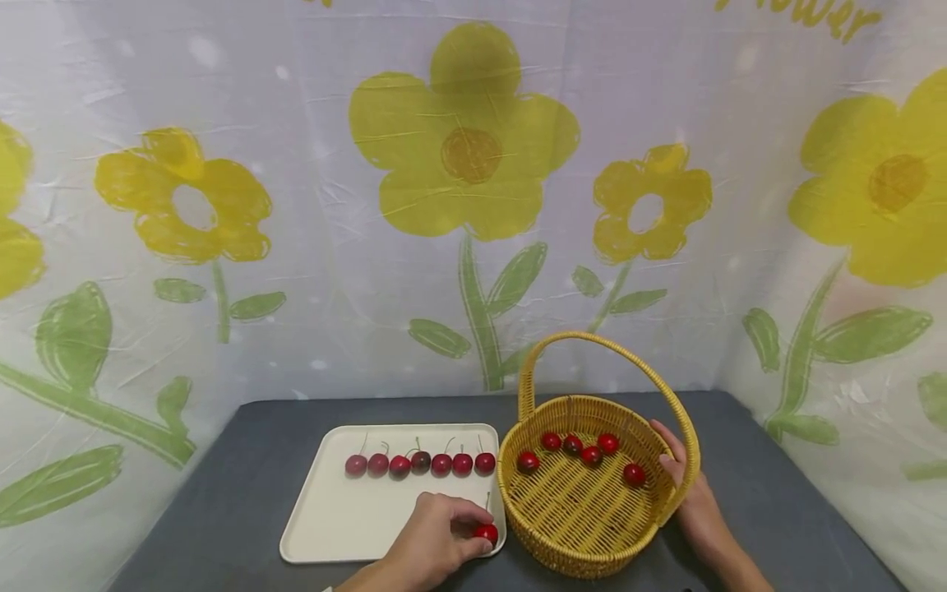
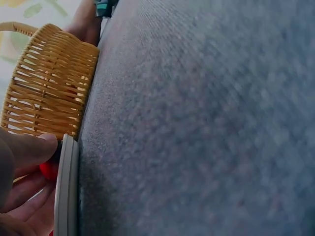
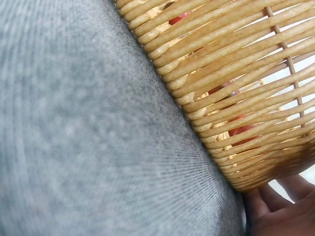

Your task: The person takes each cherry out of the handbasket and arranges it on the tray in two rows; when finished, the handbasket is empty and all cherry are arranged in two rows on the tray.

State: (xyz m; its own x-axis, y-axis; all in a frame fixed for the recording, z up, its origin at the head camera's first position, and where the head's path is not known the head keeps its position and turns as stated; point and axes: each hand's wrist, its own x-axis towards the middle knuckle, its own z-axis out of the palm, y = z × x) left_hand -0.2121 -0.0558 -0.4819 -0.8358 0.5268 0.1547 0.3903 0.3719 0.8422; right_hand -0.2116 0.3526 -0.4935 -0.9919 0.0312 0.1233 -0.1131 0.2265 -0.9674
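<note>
At the near right corner of the white tray (image 1: 333, 526), my left hand (image 1: 429, 534) pinches a red cherry (image 1: 485, 534) between thumb and fingers, its stem pointing up. The left wrist view shows that cherry (image 2: 49, 170) close to the tray's rim (image 2: 66, 187). A row of several stemmed cherries (image 1: 399, 468) lies across the tray's far half. Right beside the tray stands a yellow wicker basket (image 1: 577, 559) with an arched handle and several cherries (image 1: 592, 456) inside. My right hand (image 1: 691, 493) holds the basket's right side at the rim, its fingers partly hidden behind the weave.
Tray and basket share a dark grey cloth-covered table (image 1: 244, 477). Behind and at both sides hangs a pale curtain (image 1: 318, 247) printed with yellow flowers. The basket's handle (image 1: 584, 335) arches high above its rim.
</note>
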